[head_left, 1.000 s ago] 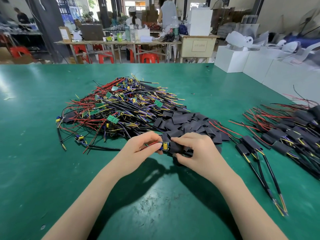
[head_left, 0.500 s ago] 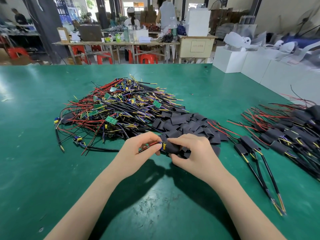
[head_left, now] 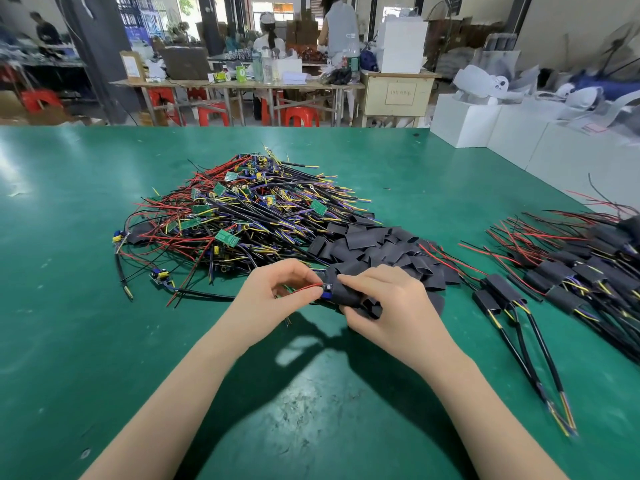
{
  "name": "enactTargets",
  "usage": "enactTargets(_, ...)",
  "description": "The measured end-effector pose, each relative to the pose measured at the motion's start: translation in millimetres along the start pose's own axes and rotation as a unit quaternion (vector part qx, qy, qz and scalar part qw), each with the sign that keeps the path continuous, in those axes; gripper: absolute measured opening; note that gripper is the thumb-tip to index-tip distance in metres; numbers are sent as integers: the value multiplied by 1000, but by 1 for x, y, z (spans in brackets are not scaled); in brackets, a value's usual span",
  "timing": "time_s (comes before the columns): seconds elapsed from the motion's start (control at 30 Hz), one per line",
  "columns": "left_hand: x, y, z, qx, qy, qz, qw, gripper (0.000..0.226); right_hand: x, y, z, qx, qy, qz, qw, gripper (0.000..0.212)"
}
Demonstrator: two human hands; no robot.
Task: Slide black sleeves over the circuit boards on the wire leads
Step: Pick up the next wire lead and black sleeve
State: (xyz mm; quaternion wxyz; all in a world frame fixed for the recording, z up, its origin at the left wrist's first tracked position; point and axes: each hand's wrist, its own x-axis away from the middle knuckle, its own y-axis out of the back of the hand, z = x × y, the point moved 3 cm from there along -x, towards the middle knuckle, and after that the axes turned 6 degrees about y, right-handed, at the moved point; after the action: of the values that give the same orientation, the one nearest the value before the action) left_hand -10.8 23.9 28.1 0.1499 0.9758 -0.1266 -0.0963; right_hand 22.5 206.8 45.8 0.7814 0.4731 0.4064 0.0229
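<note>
Sleeve [head_left: 341, 293] now covers more board, both hands [head_left: 388, 303] pinching, wrists low.

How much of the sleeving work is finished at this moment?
Done: sleeved leads piled at right. In hand: the left hand pinches a red wire while the right hand holds a black sleeve on its board. Left: the large unsleeved pile and loose sleeves.

Red stools [head_left: 300, 116] stand under long worktables [head_left: 239, 85] behind.

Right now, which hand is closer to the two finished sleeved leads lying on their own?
Right. The right hand lies just left of the two sleeved leads; the left hand sits farther left, beyond it.
</note>
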Motion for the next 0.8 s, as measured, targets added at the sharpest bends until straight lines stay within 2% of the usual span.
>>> enactTargets(0.2,1,-9,4,26,21,-26,999,12,0,-6,4,8,-7,-10,1000,35)
enactTargets(0.43,0,-12,9,83,104,-7,991,9,3,-12,3,9,-47,-16,999,25)
enactTargets(0.7,-2,-13,16,103,162,25,981,17,1,-16,6,17,-35,-45,998,32)
enactTargets(0.8,-3,-11,15,126,162,14,979,20,0,-14,4,-6,-77,-64,995,38)
